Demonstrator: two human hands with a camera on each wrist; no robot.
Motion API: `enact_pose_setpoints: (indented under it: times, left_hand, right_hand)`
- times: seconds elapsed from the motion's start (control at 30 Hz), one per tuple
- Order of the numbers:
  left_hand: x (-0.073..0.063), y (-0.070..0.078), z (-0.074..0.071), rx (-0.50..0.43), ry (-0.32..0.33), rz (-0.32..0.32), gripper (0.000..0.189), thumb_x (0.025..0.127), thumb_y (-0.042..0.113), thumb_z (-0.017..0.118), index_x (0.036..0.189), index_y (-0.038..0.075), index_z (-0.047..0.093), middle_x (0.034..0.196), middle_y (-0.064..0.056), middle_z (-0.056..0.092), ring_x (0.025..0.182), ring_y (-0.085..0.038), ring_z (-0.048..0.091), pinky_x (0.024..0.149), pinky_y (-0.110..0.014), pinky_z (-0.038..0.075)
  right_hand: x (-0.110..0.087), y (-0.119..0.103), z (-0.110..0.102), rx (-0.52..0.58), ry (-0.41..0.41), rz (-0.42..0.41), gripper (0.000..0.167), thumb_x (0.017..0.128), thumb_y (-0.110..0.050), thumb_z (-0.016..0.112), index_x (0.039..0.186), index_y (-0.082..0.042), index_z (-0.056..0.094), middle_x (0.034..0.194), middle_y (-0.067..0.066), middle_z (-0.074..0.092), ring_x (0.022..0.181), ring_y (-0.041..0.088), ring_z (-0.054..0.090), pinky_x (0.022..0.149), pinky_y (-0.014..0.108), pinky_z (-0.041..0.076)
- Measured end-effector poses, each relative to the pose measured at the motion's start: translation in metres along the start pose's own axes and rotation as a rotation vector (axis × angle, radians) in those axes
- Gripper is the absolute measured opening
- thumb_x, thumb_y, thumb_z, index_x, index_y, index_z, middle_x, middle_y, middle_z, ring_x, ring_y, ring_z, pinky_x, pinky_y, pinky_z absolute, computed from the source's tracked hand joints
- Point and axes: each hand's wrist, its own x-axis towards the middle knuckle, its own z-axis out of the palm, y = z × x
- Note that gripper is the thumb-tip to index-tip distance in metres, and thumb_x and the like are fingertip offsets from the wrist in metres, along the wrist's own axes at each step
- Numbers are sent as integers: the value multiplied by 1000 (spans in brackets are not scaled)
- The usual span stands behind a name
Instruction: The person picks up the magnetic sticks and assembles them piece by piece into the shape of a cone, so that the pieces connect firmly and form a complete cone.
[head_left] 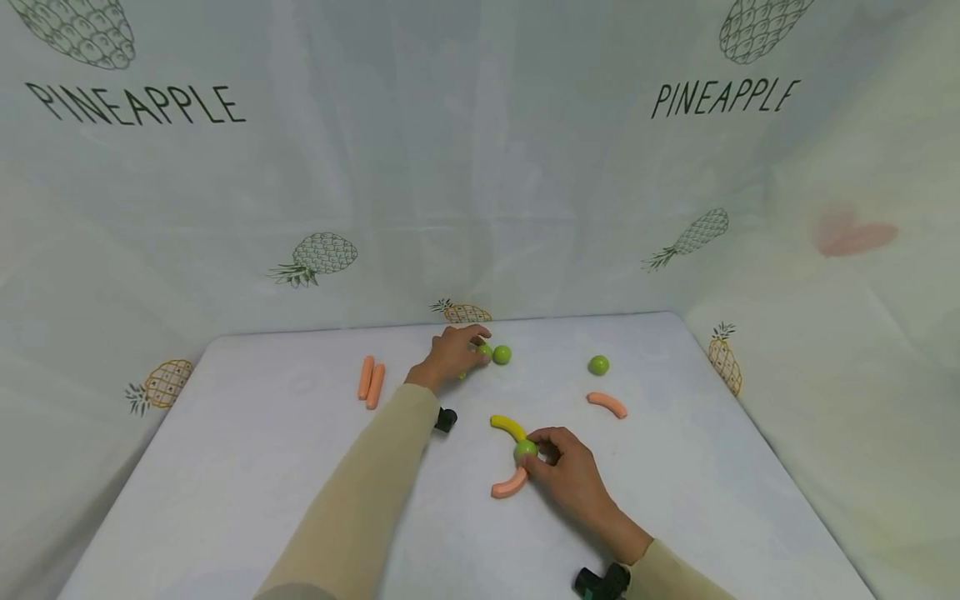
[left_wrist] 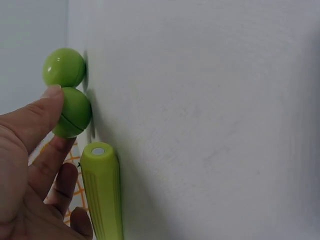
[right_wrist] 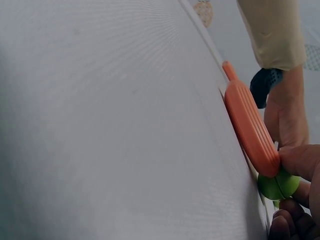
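Near the table's far edge my left hand [head_left: 450, 354] pinches a green ball [left_wrist: 76, 114] between thumb and fingers. Another green ball [left_wrist: 63, 68] sits right against it. Below these fingers lies a ribbed lime-green stick [left_wrist: 102, 192], mostly hidden by the hand in the head view. My right hand [head_left: 573, 475] holds a green ball [head_left: 526, 450] by thumb and fingertips near the table's middle. This ball is set between the ends of a curved yellow stick [head_left: 508, 426] and a curved orange stick [head_left: 510, 483]; the orange one looks ribbed in the right wrist view.
Two straight orange sticks [head_left: 371, 383] lie side by side at the far left. On the right are a single green ball [head_left: 598, 365] and a curved orange stick [head_left: 607, 405]. A pineapple-print curtain [head_left: 480, 183] hangs behind and beside the white table [head_left: 675, 467].
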Motion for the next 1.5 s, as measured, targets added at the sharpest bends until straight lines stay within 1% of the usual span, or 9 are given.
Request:
enact_pose_setpoints:
  times: [0.2,0.43,0.63,0.8,0.93,1.1,1.2,1.37,1.5]
  left_hand:
    - [-2,-1,3,147,32,-59,43,99,38,74,137,19,70,135,0,72,132,-31,53,114,-56,34]
    - [-1,-7,4,92,106,-66,37,97,35,78,131,22,67,129,-1,72,129,-29,55,113,-54,32]
    - [-3,-12,4,129,151,-21,39,97,33,79,133,23,68,128,-1,72,123,-24,62,110,-51,35]
    - [-13,-11,-2,59,186,21,43,98,24,78,140,19,68,137,-5,65,121,-22,63,111,-48,44]
    - [-21,-8,-7,-14,193,38,48,99,17,76,145,14,63,141,-8,61,121,-24,62,103,-40,53]
    - [-27,-9,-7,-94,216,22,44,97,15,79,137,11,62,132,-6,65,120,-24,63,101,-40,53]
    - [-32,-9,-6,-113,221,39,38,96,14,79,131,10,63,129,-6,65,118,-24,63,100,-40,54]
    - [-45,-8,-5,-125,193,84,39,97,11,77,134,10,64,133,-7,62,117,-24,62,100,-39,54]
    - [-58,-4,-1,-133,163,88,40,97,12,78,136,12,67,133,-6,63,115,-22,62,99,-39,54]
  right_hand:
    - [0,0,1,5,-1,0,27,89,-21,87,112,-15,74,105,-2,68,90,11,60,76,23,51]
    - [0,-1,0,5,4,-1,27,89,-19,87,112,-15,74,105,-3,68,92,12,61,77,23,51]
    - [-1,-2,0,6,2,1,28,88,-17,87,112,-16,74,106,-3,68,93,13,62,79,23,52]
    - [-2,-2,0,1,4,-3,27,89,-20,87,113,-15,74,107,-2,69,94,12,62,79,24,53]
    - [-2,-1,0,3,5,-11,26,90,-22,86,113,-15,74,107,-2,69,94,12,61,79,24,52]
    - [-2,-1,0,3,7,-20,26,90,-21,86,112,-15,74,106,-2,69,94,12,61,79,24,52]
    - [-1,-2,0,5,8,-24,27,90,-20,87,113,-15,74,107,-2,69,95,13,62,80,24,53]
    - [-1,-1,0,7,12,-22,29,88,-18,88,114,-16,74,107,-2,69,96,14,62,81,24,53]
    - [-2,-2,0,5,10,-20,28,89,-18,87,113,-15,74,106,-1,69,94,14,61,80,23,52]
